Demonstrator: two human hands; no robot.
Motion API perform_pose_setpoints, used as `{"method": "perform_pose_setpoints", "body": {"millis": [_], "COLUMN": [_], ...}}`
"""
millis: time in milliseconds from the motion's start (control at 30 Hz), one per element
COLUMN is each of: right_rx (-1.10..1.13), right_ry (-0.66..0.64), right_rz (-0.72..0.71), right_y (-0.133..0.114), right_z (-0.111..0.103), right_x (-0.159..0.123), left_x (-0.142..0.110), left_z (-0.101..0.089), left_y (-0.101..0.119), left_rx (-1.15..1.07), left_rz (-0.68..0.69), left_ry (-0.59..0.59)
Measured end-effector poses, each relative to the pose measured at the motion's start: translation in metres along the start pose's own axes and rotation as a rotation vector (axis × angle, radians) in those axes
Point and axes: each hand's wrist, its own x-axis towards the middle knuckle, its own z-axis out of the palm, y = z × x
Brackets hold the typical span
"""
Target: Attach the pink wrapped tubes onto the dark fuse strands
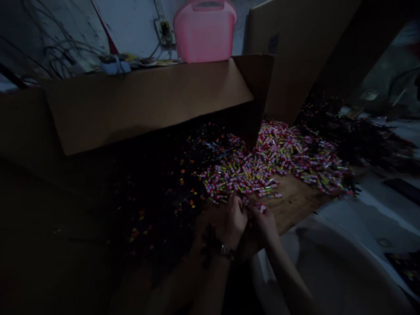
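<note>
— Looking down, we see a brown board (295,201) heaped with small pink-wrapped pieces (278,162), a cardboard flap (147,100) leaning over the dark left side, and a pink container (205,30) against the wall behind.

— And our hands? (It is very dim.)

— Our left hand (234,223) and right hand (264,223) meet at the board's near edge, fingers curled around a few pieces; how tightly, we cannot tell.

Pink plastic container (204,30) behind cardboard box flap (147,103); possibly cables (59,52) left
</note>
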Motion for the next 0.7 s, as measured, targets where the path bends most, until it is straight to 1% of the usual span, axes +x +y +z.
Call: {"method": "perform_pose_setpoints", "body": {"millis": [133, 267, 367, 433, 567, 700], "right_rx": [-0.035, -0.044, -0.029, -0.016, 0.001, 0.053], "right_ry": [0.028, 0.046, 0.028, 0.009, -0.029, -0.072], "right_rz": [-0.022, -0.031, -0.065, -0.086, -0.108, -0.138], "right_y": [-0.002, -0.007, -0.011, -0.01, -0.006, -0.011], "right_z": [0.0, 0.0, 0.002, 0.004, 0.005, 0.005], "right_x": [0.003, 0.008, 0.006, 0.007, 0.016, 0.029], "left_x": [-0.002, 0.002, 0.008, 0.012, 0.015, 0.009], "left_z": [-0.004, -0.011, -0.02, -0.022, -0.014, -0.003], "left_y": [0.005, 0.014, 0.017, 0.015, 0.009, 0.014], "left_rx": [0.028, 0.048, 0.033, 0.02, 0.026, 0.058], "left_rz": [-0.035, -0.058, -0.061, -0.053, 0.032, 0.116], "left_ry": [-0.008, -0.038, -0.049, -0.037, -0.009, 0.004]}}
